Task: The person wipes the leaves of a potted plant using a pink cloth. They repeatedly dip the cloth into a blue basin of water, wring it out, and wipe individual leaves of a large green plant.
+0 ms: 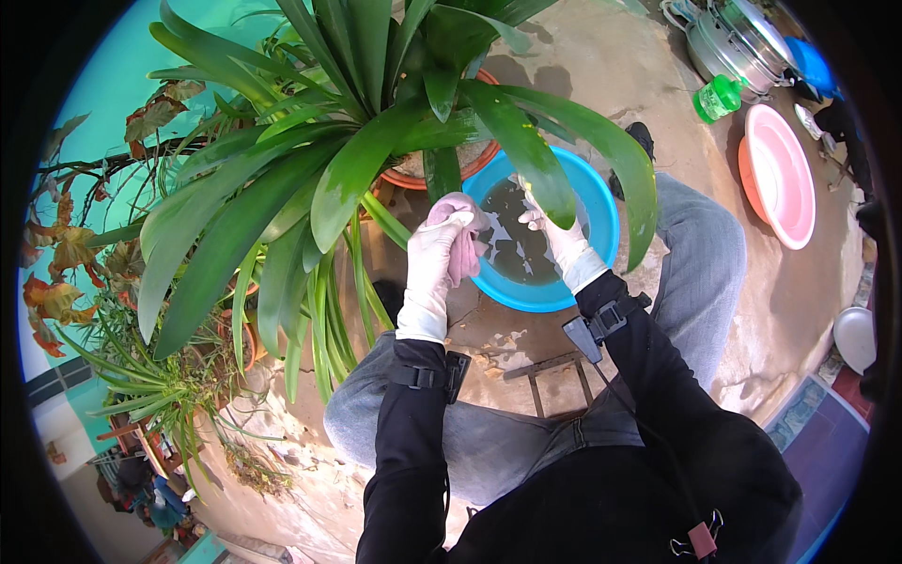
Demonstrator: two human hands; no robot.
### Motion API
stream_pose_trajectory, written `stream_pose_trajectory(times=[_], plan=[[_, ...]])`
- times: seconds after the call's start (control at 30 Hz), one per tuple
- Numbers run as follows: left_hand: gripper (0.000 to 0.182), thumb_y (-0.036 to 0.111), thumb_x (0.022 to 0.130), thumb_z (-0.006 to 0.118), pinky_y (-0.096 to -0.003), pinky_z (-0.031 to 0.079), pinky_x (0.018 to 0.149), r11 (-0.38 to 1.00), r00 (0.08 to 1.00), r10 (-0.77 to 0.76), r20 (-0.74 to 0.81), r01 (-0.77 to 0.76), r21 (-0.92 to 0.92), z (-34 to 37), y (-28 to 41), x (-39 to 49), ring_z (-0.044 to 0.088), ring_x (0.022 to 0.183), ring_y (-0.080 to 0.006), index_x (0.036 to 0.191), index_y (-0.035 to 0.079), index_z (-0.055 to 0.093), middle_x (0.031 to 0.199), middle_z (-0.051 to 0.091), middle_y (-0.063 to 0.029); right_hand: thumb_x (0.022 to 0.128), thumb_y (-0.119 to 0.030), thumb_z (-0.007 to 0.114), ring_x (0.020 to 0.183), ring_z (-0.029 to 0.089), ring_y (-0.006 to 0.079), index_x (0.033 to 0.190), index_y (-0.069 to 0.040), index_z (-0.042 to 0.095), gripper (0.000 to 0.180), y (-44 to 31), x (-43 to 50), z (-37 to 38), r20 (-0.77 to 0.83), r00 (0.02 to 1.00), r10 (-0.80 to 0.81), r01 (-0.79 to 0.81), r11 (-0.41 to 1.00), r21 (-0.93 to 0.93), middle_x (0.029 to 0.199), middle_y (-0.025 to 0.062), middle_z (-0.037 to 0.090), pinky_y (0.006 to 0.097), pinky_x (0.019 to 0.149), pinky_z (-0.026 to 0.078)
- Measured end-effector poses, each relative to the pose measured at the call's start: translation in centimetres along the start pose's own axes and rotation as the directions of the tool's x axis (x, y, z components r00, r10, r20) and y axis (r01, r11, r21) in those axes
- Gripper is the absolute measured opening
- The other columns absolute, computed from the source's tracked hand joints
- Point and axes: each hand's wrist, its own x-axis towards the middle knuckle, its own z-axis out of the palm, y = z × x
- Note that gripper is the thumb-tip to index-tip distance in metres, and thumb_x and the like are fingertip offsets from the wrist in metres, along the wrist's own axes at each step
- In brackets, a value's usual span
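My left hand (427, 264), in a white glove, grips a bunched pink cloth (465, 257) left of the blue basin (607, 233). My right hand (564, 243), gloved too, is over the basin behind a broad green leaf (525, 144) of the potted plant. Some of its fingers show along the leaf's left edge; the leaf covers the rest, so its hold is unclear. Murky water (518, 243) with bright reflections fills the basin's bottom. The plant's orange pot (486, 158) stands just beyond, its long strap-like leaves spreading over both hands.
A pink basin (789, 176) leans on its side at right, near a green plastic bottle (717, 99) and metal pots (733, 53). More potted plants (176, 374) and dry-leaved branches (70, 254) crowd the left. A metal frame (557, 381) lies between my legs.
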Motion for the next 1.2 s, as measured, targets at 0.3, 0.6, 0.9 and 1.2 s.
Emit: stream_pose_trajectory(times=[0.3,0.6,0.9,1.2], plan=[[0.025,0.011,0.085,0.069,-0.0238,0.050,0.078,0.973,0.973,0.230,-0.035,-0.229,0.017,-1.5,0.6,-0.3,0.064,0.086,-0.0119,0.106,-0.003,0.067,0.098,0.068,-0.0073,0.096,-0.057,0.043,0.098,0.060,0.0196,0.131,-0.009,0.055,0.061,10.0,-9.1,-1.5,0.416,0.622,0.664,-0.549,0.748,-0.373,0.130,0.0087,0.057,0.0344,0.088,0.050],[0.022,0.022,0.089,0.058,-0.0301,0.052,0.055,0.980,0.937,0.196,0.290,-0.182,-0.075,-1.4,0.4,-1.1,0.060,0.060,-0.0207,0.102,0.005,0.055,0.077,0.062,-0.0101,0.096,-0.042,0.050,0.079,0.060,0.0198,0.114,-0.010,0.069,0.041,17.8,-10.1,-5.0,0.022,0.637,0.770,-0.359,0.322,-0.876,0.107,0.0083,0.069,0.0328,0.079,0.049],[0.019,0.015,0.085,0.067,-0.0290,0.051,0.050,0.991,0.991,0.136,0.010,-0.136,-0.006,-0.6,0.7,-1.5,0.063,0.055,-0.0209,0.095,-0.001,0.064,0.073,0.065,-0.0113,0.088,-0.010,0.065,0.090,0.060,0.0077,0.114,-0.008,0.069,0.026,5.8,-5.8,2.2,-0.089,0.996,0.015,-0.040,0.957,-0.288,0.103,0.0037,0.070,0.0226,0.084,0.047],[0.064,0.064,0.093,0.042,-0.0253,0.049,0.080,0.990,0.992,0.124,0.029,-0.121,-0.077,1.3,-0.4,-0.9,0.061,0.090,-0.0116,0.110,0.007,0.066,0.100,0.066,-0.0016,0.079,-0.030,0.075,0.133,0.040,0.0269,0.147,0.001,0.025,0.090,1.2,-6.9,7.5,0.200,0.954,-0.223,0.299,0.741,-0.602,0.145,0.0200,0.038,0.0348,0.110,0.032]])
